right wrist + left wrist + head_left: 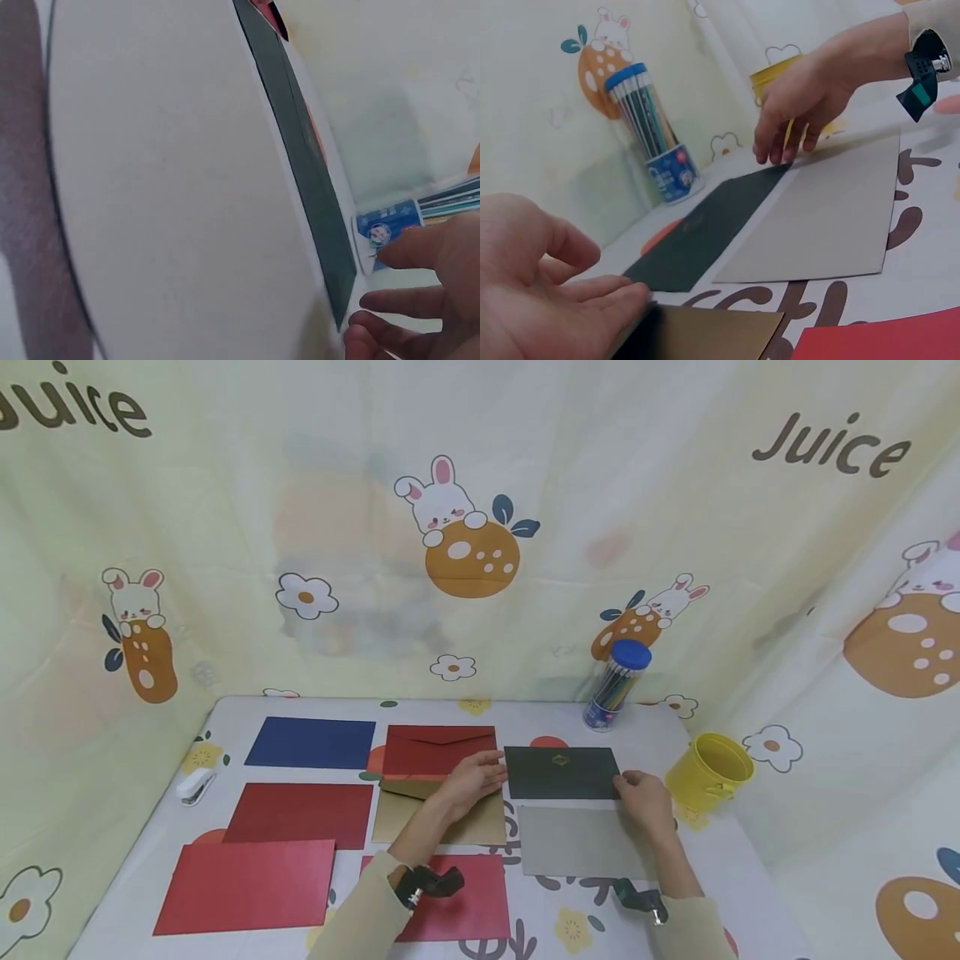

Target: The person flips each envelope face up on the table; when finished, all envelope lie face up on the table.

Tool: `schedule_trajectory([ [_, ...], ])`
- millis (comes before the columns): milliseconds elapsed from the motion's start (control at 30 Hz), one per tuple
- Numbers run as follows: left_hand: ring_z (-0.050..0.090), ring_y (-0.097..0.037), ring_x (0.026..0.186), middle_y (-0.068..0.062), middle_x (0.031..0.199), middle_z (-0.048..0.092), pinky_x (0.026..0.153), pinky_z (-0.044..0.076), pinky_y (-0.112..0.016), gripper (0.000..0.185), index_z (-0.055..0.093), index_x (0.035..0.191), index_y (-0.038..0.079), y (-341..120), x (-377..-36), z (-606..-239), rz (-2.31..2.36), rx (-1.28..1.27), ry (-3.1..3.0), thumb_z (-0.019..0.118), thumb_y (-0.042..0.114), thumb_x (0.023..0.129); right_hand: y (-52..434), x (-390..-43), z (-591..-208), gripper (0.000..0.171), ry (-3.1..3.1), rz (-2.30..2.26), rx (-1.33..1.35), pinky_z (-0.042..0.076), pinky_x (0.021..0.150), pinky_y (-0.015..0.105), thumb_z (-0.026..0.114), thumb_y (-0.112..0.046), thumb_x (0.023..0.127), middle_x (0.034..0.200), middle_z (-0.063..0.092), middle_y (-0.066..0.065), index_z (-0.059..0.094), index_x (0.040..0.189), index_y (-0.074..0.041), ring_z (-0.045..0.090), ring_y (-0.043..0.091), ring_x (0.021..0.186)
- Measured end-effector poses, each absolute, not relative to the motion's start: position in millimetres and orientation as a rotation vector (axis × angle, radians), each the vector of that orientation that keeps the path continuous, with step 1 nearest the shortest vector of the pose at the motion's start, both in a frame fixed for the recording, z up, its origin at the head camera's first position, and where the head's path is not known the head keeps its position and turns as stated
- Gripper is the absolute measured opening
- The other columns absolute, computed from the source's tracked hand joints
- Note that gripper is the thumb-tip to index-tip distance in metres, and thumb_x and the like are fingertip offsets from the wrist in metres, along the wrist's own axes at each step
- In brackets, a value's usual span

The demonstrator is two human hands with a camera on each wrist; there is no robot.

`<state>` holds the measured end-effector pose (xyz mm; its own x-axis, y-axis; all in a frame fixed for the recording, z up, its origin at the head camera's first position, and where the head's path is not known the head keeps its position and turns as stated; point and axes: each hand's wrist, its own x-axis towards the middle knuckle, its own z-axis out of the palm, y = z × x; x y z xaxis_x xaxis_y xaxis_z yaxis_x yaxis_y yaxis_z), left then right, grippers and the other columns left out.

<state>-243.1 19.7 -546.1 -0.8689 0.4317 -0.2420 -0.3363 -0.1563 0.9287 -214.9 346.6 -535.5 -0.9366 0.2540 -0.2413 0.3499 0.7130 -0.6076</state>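
Note:
A dark green envelope (561, 773) with a small gold emblem lies flat on the table, between my two hands. My left hand (476, 782) reaches over the red envelope (438, 745) and the tan envelope (397, 818), fingers extended toward the green one's left edge. At the green envelope's right corner, my right hand (647, 803) hovers or touches with loosely bent fingers; contact is hard to tell. Its thumb and fingers stand apart in the right wrist view, with nothing between them. Just below the green envelope sits a light grey envelope (581, 842), partly under my right forearm.
Blue (311, 743), red (300, 814) and pinkish-red (247, 887) envelopes lie at left, another pinkish-red envelope (468, 902) at front middle. A white stapler (197, 786) is at the left edge. A blue-lidded tub of pencils (617, 685) and a yellow bucket (697, 781) stand at right.

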Motion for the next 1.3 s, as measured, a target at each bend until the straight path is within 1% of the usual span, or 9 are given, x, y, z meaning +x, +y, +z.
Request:
schedule_trajectory([
  [133,0.046,-0.036,0.139,-0.025,0.151,0.045,0.113,0.04,-0.043,0.051,0.037,0.152,-0.001,15,-230,-539,2.011,0.183,1.684,0.05,0.012,0.105,346,-206,-530,0.053,2.804,-0.97,0.394,0.047,0.099,0.06,0.048,-0.035,0.104,0.135,0.056,0.031,0.052,0.14,0.004,0.054,0.047,0.122],
  [267,0.05,-0.034,0.137,-0.023,0.151,0.047,0.11,0.043,-0.042,0.049,0.043,0.151,0.003,7,-211,-530,1.943,0.261,1.723,0.052,0.013,0.103,351,-192,-520,0.051,2.791,-0.946,0.261,0.052,0.094,0.055,0.05,-0.037,0.105,0.133,0.06,0.027,0.054,0.14,0.0,0.059,0.041,0.116],
  [467,0.05,-0.036,0.136,-0.021,0.148,0.05,0.11,0.043,-0.047,0.05,0.042,0.151,0.002,0,-185,-526,1.834,0.311,1.722,0.052,0.012,0.103,368,-172,-508,0.043,2.734,-0.933,0.131,0.057,0.085,0.047,0.057,-0.03,0.102,0.121,0.066,0.021,0.059,0.133,0.0,0.064,0.032,0.103],
  [600,0.053,-0.038,0.132,-0.021,0.145,0.053,0.107,0.046,-0.049,0.051,0.044,0.15,0.002,3,-175,-529,1.785,0.303,1.722,0.055,0.012,0.101,382,-163,-512,0.041,2.734,-0.862,0.16,0.057,0.084,0.047,0.059,-0.026,0.101,0.117,0.068,0.02,0.061,0.13,0.002,0.065,0.03,0.101],
  [700,0.057,-0.036,0.128,-0.02,0.141,0.057,0.104,0.049,-0.046,0.049,0.047,0.148,0.001,8,-171,-533,1.77,0.317,1.753,0.056,0.013,0.101,390,-160,-516,0.045,2.708,-0.84,0.25,0.057,0.082,0.048,0.058,-0.029,0.101,0.114,0.068,0.021,0.059,0.131,0.004,0.065,0.03,0.098],
  [833,0.061,-0.033,0.123,-0.018,0.137,0.06,0.1,0.052,-0.045,0.047,0.049,0.146,0.0,15,-168,-538,1.768,0.349,1.785,0.057,0.013,0.101,394,-158,-519,0.05,2.675,-0.834,0.34,0.057,0.081,0.05,0.055,-0.033,0.101,0.113,0.068,0.023,0.058,0.131,0.007,0.066,0.034,0.099],
  [967,0.061,-0.033,0.123,-0.016,0.139,0.059,0.099,0.053,-0.044,0.048,0.049,0.146,0.0,19,-165,-539,1.764,0.359,1.8,0.058,0.012,0.1,392,-159,-520,0.048,2.676,-0.843,0.356,0.056,0.082,0.051,0.057,-0.033,0.1,0.113,0.069,0.023,0.061,0.127,0.007,0.065,0.035,0.1],
  [1200,0.058,-0.032,0.126,-0.018,0.142,0.055,0.102,0.051,-0.045,0.05,0.045,0.148,-0.001,24,-163,-540,1.771,0.338,1.78,0.055,0.015,0.102,388,-159,-524,0.047,2.633,-0.96,0.433,0.055,0.071,0.037,0.06,-0.031,0.099,0.097,0.072,0.012,0.063,0.126,0.007,0.062,0.023,0.085],
  [1300,0.058,-0.031,0.126,-0.017,0.142,0.056,0.103,0.051,-0.044,0.051,0.043,0.149,-0.001,24,-163,-539,1.783,0.301,1.769,0.055,0.017,0.103,387,-161,-527,0.047,2.622,-0.998,0.456,0.053,0.069,0.033,0.06,-0.032,0.099,0.094,0.071,0.009,0.063,0.125,0.007,0.061,0.021,0.083],
])
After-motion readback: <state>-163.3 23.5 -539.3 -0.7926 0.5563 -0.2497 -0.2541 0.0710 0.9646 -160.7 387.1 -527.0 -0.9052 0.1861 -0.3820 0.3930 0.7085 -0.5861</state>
